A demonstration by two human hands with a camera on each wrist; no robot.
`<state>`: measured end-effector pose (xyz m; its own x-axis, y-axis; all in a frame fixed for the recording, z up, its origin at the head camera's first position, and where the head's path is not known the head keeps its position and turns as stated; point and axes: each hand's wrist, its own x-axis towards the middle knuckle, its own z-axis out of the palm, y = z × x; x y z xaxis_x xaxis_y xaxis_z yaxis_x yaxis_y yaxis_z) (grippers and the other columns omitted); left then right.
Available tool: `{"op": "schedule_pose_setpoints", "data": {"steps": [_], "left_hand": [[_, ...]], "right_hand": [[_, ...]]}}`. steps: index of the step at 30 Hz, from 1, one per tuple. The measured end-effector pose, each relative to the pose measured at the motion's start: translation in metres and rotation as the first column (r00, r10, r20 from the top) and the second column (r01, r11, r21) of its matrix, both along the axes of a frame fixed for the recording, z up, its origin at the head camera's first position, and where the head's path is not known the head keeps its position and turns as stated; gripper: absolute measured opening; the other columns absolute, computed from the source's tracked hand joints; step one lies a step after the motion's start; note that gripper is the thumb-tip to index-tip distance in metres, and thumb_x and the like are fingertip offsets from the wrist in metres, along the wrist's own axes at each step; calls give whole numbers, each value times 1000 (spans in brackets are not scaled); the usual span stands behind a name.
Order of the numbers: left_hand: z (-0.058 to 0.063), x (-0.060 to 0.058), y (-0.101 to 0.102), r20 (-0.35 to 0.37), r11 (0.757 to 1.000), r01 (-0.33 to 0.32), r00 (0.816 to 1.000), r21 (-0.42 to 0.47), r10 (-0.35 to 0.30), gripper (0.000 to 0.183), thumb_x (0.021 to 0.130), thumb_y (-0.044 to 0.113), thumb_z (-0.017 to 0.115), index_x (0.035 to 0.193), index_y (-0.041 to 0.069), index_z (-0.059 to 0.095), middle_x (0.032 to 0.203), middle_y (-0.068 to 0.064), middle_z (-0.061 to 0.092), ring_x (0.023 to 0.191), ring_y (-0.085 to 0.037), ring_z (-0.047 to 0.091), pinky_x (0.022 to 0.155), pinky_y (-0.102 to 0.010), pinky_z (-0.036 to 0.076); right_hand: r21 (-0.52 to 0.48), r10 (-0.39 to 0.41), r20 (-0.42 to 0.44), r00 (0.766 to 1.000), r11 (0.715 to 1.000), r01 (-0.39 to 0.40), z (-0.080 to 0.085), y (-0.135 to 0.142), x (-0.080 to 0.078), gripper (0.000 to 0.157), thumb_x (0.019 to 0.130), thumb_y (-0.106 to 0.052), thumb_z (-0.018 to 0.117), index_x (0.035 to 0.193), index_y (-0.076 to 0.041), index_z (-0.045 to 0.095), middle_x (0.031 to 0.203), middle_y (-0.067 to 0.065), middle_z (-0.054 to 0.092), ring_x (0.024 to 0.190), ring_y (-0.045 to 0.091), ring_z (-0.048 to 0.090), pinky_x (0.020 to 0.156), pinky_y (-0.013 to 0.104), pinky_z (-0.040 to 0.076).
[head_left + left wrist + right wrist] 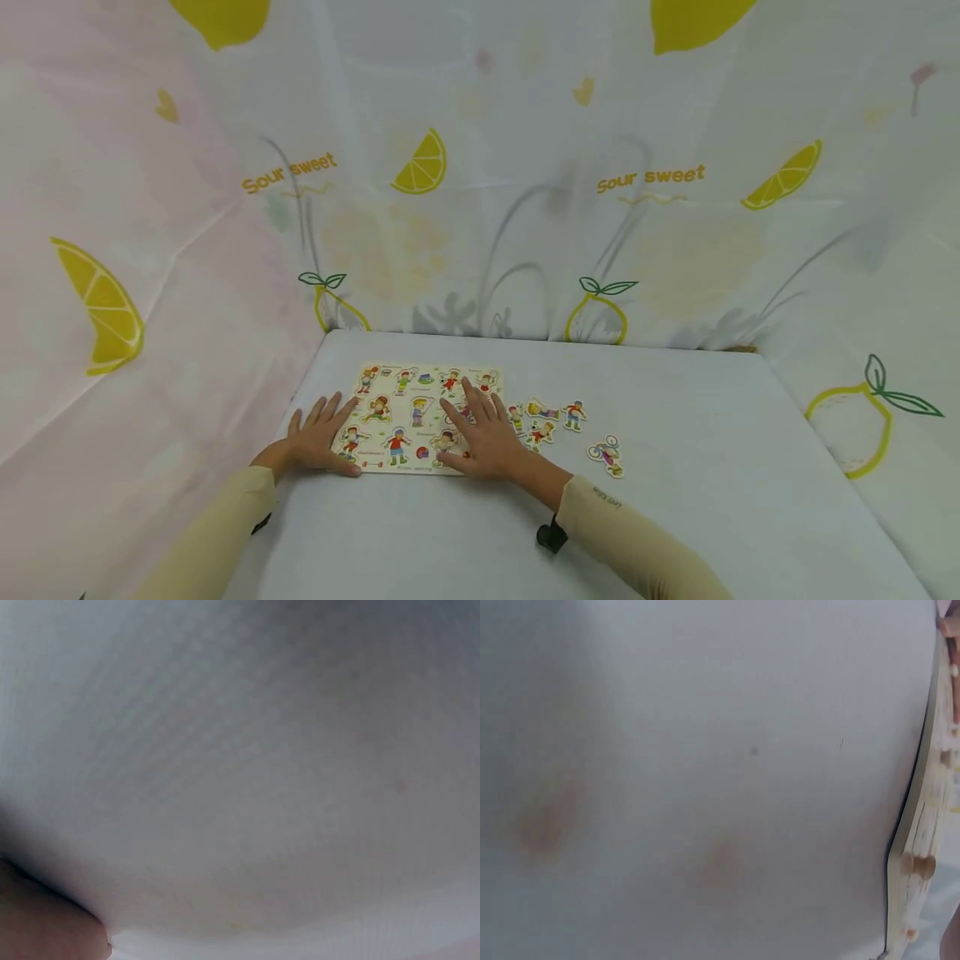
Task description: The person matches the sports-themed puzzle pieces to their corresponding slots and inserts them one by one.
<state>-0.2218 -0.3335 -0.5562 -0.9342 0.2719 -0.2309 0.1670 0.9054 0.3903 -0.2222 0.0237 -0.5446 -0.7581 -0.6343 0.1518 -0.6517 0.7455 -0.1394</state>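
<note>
A wooden peg puzzle board (pixel 378 462) with cartoon sports figures lies flat on the white table. At its left edge rests my left hand (pixel 318 437), fingers spread, the thumb by the near left corner. My right hand (pixel 487 437) lies with fingers spread over the board's right part and hides some figures there. In the right wrist view the board's edge (pixel 911 825) shows side-on, with small wooden knobs (pixel 924 866) standing up from it. The left wrist view holds mostly white cloth, with a bit of skin (pixel 52 930) at the lower left.
Several loose puzzle pieces lie right of the board, among them a blue-clad figure (pixel 574 415) and a lying figure (pixel 542 408). A cyclist piece (pixel 607 456) sits farther right. White table cloth (pixel 712 483) stretches beyond it, and a lemon-print curtain (pixel 480 233) hangs behind.
</note>
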Motion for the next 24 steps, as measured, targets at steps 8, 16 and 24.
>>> {"op": "schedule_pose_setpoints", "data": {"steps": [8, 16, 24], "left_hand": [[2, -1, 2, 4, 1000, -4, 1000, 4, 4, 139, 56, 77, 78, 159, 13, 11, 163, -30, -2, 147, -54, -6, 108, -75, -14], [12, 6, 7, 26, 1000, 0, 1000, 20, -1, 139, 57, 75, 79, 159, 11, 10, 163, -30, -3, 147, -54, -7, 108, -75, -14], [10, 2, 6, 17, 1000, -3, 1000, -2, 3, 136, 59, 70, 81, 159, 9, 11, 162, -30, -1, 147, -55, -4, 109, -75, -11]], "right_hand": [[-15, -18, -7, 1000, 1000, 18, -1, 18, -2, 83, 91, -68, 48, 159, -26, 22, 167, 15, -3, 153, 32, 14, 118, 61, 19], [-41, -15, -2, 1000, 999, 14, -12, 38, -2, 85, 91, -67, 49, 158, -24, 23, 166, 18, 3, 151, 34, 17, 117, 63, 18], [-4, -36, -42, 998, 999, 35, -4, 63, -2, 85, 90, -67, 51, 159, -26, 22, 167, 18, 3, 151, 34, 19, 119, 60, 18]]}}
